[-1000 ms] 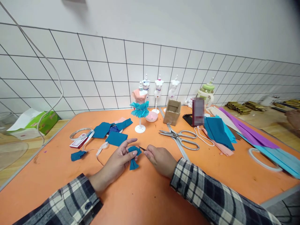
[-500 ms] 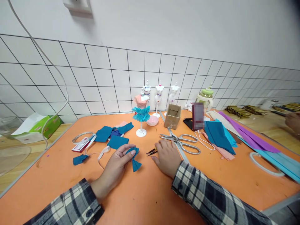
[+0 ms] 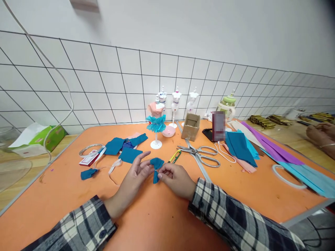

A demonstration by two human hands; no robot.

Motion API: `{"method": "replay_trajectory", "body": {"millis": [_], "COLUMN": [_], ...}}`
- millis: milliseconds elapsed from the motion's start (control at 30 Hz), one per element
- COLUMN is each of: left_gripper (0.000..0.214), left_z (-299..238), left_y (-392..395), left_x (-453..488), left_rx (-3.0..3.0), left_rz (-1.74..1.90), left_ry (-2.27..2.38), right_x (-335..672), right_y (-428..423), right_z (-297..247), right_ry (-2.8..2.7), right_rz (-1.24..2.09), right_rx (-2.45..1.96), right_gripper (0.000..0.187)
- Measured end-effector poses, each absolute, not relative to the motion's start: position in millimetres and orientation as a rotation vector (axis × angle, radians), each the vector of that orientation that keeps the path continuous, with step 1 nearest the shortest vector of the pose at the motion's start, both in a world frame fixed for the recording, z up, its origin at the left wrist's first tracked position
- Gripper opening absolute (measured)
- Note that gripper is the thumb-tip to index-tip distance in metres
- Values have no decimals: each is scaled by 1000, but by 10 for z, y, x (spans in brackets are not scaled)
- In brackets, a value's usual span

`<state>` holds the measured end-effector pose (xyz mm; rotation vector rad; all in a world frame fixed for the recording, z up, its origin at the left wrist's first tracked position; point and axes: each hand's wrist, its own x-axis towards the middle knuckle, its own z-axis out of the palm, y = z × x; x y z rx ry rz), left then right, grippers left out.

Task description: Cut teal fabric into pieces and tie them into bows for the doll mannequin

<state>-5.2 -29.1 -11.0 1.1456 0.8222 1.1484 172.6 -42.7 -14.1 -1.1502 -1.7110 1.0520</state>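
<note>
A small dark-teal crepe paper piece, gathered at its middle and flared at both ends, is held just above the table. The fingertips of my right hand pinch it at the narrow waist. My left hand is open with its fingers spread, right beside the paper's left edge; whether a fingertip touches it I cannot tell. Behind my right hand lies a slim yellow-and-green tool, its kind unclear. Farther back stands a small dress form wearing a pink top and a ruffled turquoise skirt.
Large metal scissors lie to the right, before a cardboard box. Cut teal pieces and a tape roll are at left. A phone and coloured paper strips lie right. Another person's hands show at far right.
My right hand has left the yellow-and-green tool and moved left to pinch the teal paper. My left hand has released the paper and spread its fingers. The other person's hands show more.
</note>
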Motion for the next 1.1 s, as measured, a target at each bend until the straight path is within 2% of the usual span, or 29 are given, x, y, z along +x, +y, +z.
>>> {"method": "replay_trajectory", "body": {"millis": [167, 333, 533, 633, 800, 1100], "left_gripper": [34, 33, 27, 25, 24, 25], "left_z": [-137, -94, -61, -49, -53, -57], "left_y": [-285, -295, -266, -268, -292, -263], "left_x": [-60, -19, -12, -10, 5, -50], "left_rx": [1360, 1487, 1492, 1509, 1521, 1594], "left_rz": [955, 808, 921, 928, 888, 906], "left_ry": [876, 923, 981, 1026, 999, 1063], "right_x": [1773, 1809, 1858, 1863, 1799, 1850], "right_y": [-397, -425, -452, -438, -379, -273], "right_z": [-103, -45, 50, 51, -87, -166], "right_ry": [-1676, -1831, -1934, -1855, -1583, -1400], "right_rz": [937, 765, 618, 805, 1248, 1417], "right_rx": [-1067, -1142, -1173, -1175, -994, -1062], "right_gripper": [10, 10, 4, 3, 28, 35]}}
